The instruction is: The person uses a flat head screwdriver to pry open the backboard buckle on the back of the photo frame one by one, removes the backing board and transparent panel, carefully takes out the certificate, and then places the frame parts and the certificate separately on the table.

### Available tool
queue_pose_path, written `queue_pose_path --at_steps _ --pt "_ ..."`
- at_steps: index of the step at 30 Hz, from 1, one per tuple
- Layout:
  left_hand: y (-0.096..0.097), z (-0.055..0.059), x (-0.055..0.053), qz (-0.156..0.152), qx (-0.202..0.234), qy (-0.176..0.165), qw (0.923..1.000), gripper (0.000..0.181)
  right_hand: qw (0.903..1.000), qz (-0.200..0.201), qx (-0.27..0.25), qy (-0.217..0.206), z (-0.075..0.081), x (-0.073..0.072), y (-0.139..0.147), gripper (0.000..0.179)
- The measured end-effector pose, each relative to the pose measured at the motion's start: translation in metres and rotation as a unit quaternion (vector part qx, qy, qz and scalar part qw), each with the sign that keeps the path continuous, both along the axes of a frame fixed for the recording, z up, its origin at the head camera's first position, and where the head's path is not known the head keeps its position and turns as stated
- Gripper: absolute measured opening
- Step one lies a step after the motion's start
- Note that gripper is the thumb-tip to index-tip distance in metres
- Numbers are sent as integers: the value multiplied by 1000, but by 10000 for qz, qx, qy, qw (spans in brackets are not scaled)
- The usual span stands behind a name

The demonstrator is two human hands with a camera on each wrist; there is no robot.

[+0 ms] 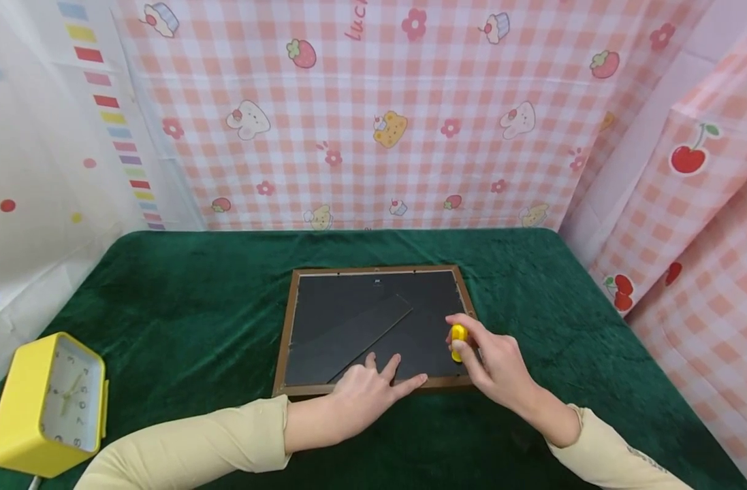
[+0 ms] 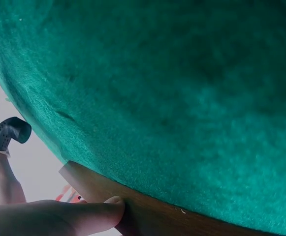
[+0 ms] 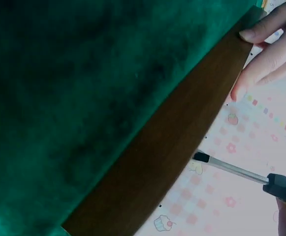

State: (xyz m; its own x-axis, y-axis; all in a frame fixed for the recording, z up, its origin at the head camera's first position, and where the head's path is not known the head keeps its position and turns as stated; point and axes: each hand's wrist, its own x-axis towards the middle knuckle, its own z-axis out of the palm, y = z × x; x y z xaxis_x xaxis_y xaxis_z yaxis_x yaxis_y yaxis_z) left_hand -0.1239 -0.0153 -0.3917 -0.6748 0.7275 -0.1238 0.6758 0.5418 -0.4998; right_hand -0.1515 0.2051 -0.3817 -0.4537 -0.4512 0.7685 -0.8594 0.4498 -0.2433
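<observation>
A brown wooden picture frame lies with its black backing board facing up. A thin slanted line runs across the board. My left hand rests on the near edge, fingers straight and spread over the board; in the left wrist view its thumb lies against the frame's side. With thumb and fingers, my right hand grips the yellow handle of a screwdriver over the board's right part. The right wrist view shows the screwdriver's shaft, its dark tip right at the frame's inner edge.
A yellow alarm clock stands at the near left of the table, which a green velvet cloth covers. Pink checked curtains hang behind and to the right, a white dotted one on the left.
</observation>
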Motion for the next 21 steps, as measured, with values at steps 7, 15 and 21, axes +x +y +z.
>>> queue_pose_path --at_steps 7,15,21 --pt "-1 -1 0 -49 115 49 9999 69 9999 -82 -63 85 -4 11 0 37" --pt "-2 -2 -1 -107 182 104 9997 69 9999 5 -83 150 -4 11 0 36" --pt "-1 -1 -1 -116 150 -44 9998 70 9975 -230 -248 -616 0 -2 7 31"
